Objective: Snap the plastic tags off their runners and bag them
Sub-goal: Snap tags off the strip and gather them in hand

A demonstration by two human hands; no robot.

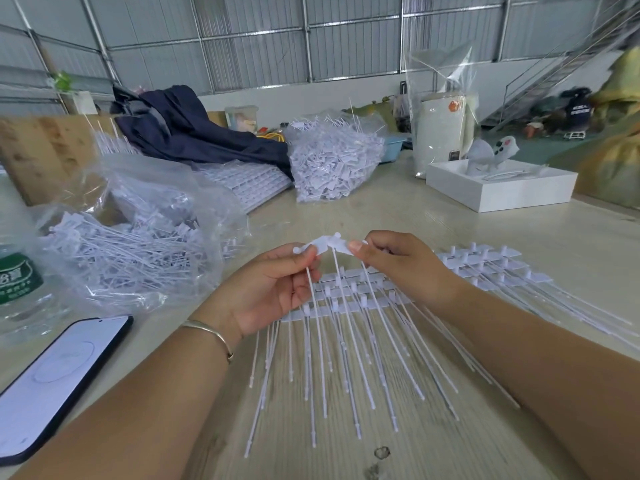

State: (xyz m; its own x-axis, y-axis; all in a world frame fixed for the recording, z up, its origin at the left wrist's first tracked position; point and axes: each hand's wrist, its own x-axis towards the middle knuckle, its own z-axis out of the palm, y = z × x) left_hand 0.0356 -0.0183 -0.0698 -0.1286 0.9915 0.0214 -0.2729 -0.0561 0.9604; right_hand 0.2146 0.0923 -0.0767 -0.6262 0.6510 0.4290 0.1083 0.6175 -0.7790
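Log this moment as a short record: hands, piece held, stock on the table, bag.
left hand: pinches the left end of the held tag strip
right hand: pinches its right end
held tag strip: raised above the table, stems hanging down
unsnapped tags: lying on the table under the hands
clear bag: left of the hands, open, holds loose tags
phone: near left edge

Pale wood-grain counter [433, 209] with work goods spread over it.
Tag strips [485, 268] lie at centre toward 3 o'clock; an open bag [149, 216] of tags at 10; a phone [52, 382] at 8; a bottle [17, 282] at 9; a white box [502, 188] at 2; a tag heap [332, 161] at 12.
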